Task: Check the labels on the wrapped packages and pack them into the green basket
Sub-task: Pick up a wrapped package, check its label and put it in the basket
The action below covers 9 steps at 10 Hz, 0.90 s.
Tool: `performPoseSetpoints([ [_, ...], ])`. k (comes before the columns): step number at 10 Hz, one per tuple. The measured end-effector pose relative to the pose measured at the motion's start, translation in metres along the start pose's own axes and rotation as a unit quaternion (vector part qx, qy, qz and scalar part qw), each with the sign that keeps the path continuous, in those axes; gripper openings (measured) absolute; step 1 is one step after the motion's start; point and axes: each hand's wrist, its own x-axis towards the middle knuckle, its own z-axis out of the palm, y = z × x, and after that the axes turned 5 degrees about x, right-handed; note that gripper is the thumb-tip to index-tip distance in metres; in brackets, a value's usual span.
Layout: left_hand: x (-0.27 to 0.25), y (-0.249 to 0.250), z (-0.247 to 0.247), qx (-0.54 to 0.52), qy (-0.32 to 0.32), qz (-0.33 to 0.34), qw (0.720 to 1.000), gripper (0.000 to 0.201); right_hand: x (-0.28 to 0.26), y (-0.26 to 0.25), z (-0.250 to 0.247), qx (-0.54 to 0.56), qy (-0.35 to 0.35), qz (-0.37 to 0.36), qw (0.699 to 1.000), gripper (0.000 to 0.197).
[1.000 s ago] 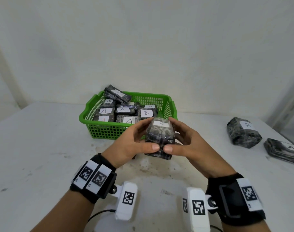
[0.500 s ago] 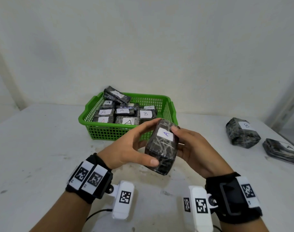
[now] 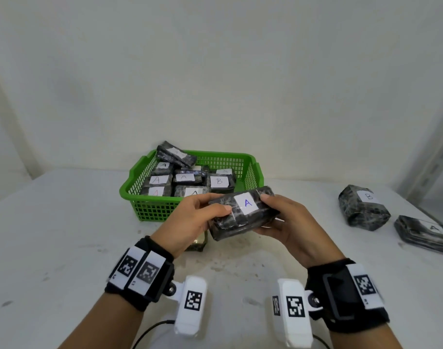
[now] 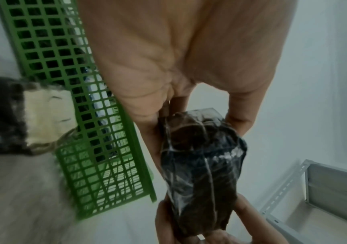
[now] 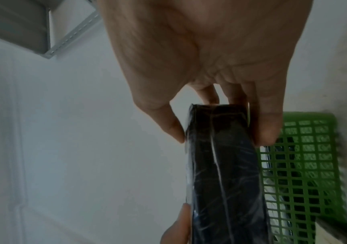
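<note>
both hands grip one package [image 3: 243,215] above the worktop [image 3: 64,235], just in front of the basket [image 3: 150,210]: left hand [image 3: 190,222] at its left end, right hand [image 3: 288,222] at its right. label [image 3: 247,203] up, reads a.

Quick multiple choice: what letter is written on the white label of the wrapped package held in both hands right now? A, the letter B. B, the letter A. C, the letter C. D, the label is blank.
B: in the head view the held package shows a white label with a blue letter A facing up, gripped between the left hand and the right hand.
</note>
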Motion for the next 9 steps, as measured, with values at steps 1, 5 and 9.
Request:
performPoseSetpoints([
  [1,0.007,0.014,-0.004,0.02,-0.006,0.0,1.0,0.026,0.008,-0.014,0.007,-0.054,0.004,-0.006,0.999,0.015],
  [5,0.123,0.087,-0.111,0.347,0.238,-0.029,0.907,0.049,0.114,-0.055,0.042,-0.058,0.057,0.036,0.996,0.017],
  [9,0.176,0.07,-0.168,0.617,0.131,-0.223,0.743,0.041,0.226,-0.031,0.059,-0.141,0.125,0.096,0.977,0.021],
])
